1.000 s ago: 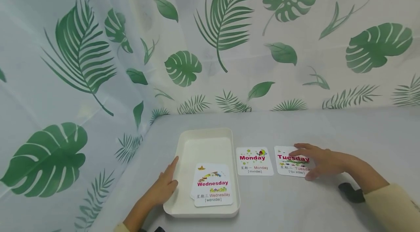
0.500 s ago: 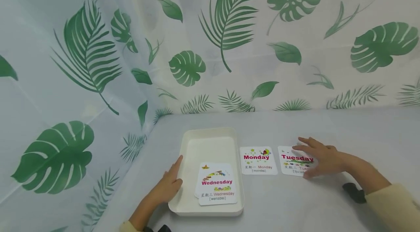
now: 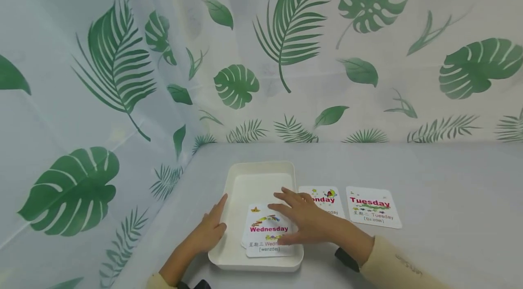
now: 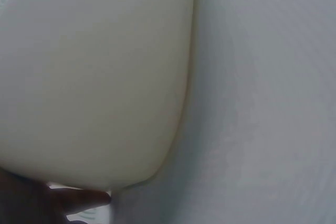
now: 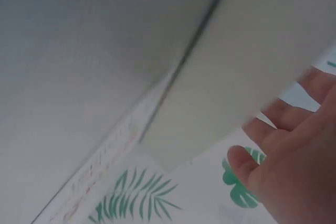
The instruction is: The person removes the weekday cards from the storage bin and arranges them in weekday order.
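Observation:
A white tray (image 3: 253, 184) stands on the grey table, with the Wednesday card (image 3: 267, 234) lying over another card near its front end. My left hand (image 3: 208, 230) rests at the tray's left rim, index finger straight along it. Over the Wednesday card is my right hand (image 3: 308, 218), fingers spread and thumb above the card's lower right; whether it touches the card I cannot tell. In the right wrist view the hand (image 5: 294, 156) is above the tray's side wall (image 5: 226, 61). The left wrist view shows mostly the tray's outer wall (image 4: 105, 87), fingers at lower left.
Right of the tray lies the Monday card (image 3: 327, 193), partly hidden by my right hand. Beside it is the Tuesday card (image 3: 373, 207) on the table (image 3: 449, 189). A leaf-printed curtain (image 3: 302, 94) hangs behind and at the left.
My right hand has left the Tuesday card and moved left over the Wednesday card in the tray. The Tuesday card stays on the table, slightly turned. My left hand keeps its place at the rim.

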Action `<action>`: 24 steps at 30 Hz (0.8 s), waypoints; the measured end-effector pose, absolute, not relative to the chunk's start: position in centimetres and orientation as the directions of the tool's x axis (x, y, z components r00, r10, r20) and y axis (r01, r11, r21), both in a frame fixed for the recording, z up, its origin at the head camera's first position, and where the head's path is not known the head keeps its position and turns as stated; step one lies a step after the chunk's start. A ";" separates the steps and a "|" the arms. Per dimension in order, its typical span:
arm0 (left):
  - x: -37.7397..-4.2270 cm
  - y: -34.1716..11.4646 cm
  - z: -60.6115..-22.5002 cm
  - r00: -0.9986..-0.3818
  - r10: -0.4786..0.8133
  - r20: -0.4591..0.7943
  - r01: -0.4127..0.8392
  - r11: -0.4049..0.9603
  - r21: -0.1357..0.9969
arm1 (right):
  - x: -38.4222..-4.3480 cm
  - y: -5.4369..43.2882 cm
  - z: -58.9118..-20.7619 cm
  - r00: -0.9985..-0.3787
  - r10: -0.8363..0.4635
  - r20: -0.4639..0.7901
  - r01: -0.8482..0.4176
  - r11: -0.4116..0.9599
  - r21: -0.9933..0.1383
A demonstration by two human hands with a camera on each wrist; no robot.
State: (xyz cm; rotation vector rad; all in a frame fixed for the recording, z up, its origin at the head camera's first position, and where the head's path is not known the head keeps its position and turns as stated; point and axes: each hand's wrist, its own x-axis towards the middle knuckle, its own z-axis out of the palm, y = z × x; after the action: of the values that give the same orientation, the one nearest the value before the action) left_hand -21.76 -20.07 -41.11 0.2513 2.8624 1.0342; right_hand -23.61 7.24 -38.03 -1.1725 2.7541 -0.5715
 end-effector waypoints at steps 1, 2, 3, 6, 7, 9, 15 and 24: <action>-21.8 -20.1 -41.1 -0.982 0.185 -0.026 0.126 0.758 0.640 | -23.6 6.7 -38.2 -0.700 -0.713 0.046 -0.674 0.638 -0.374; -21.8 -20.1 -41.2 -0.982 0.186 -0.025 0.127 0.759 0.638 | -23.6 6.4 -38.3 -0.700 -0.713 0.036 -0.672 0.641 -0.372; -21.8 -20.1 -41.2 -0.982 0.187 -0.025 0.128 0.760 0.637 | -23.6 6.1 -38.4 -0.700 -0.714 0.025 -0.668 0.643 -0.375; -21.8 -20.1 -41.3 -0.983 0.182 -0.030 0.123 0.765 0.632 | -23.7 5.6 -38.4 -0.697 -0.717 -0.018 -0.663 0.654 -0.364; -21.8 -20.1 -41.3 -0.983 0.181 -0.030 0.122 0.766 0.632 | -23.7 5.5 -38.3 -0.696 -0.717 -0.035 -0.660 0.658 -0.362; -21.8 -20.1 -41.2 -0.983 0.181 -0.029 0.122 0.768 0.629 | -23.7 5.4 -38.3 -0.696 -0.715 -0.068 -0.659 0.674 -0.334; -21.8 -20.1 -40.8 -0.983 0.183 -0.024 0.128 0.767 0.628 | -23.7 5.2 -38.6 -0.715 -0.695 -0.075 -0.660 0.707 -0.255; -22.0 -20.0 -41.0 -0.984 0.175 -0.040 0.111 0.767 0.631 | -23.7 5.3 -38.6 -0.702 -0.711 -0.041 -0.684 0.689 -0.239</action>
State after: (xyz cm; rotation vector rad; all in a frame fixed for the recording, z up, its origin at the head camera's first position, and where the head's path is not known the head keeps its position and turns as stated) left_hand -21.95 -20.00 -40.99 0.2322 2.8617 1.0131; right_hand -23.67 5.33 -38.64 -1.1476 2.7665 -0.3119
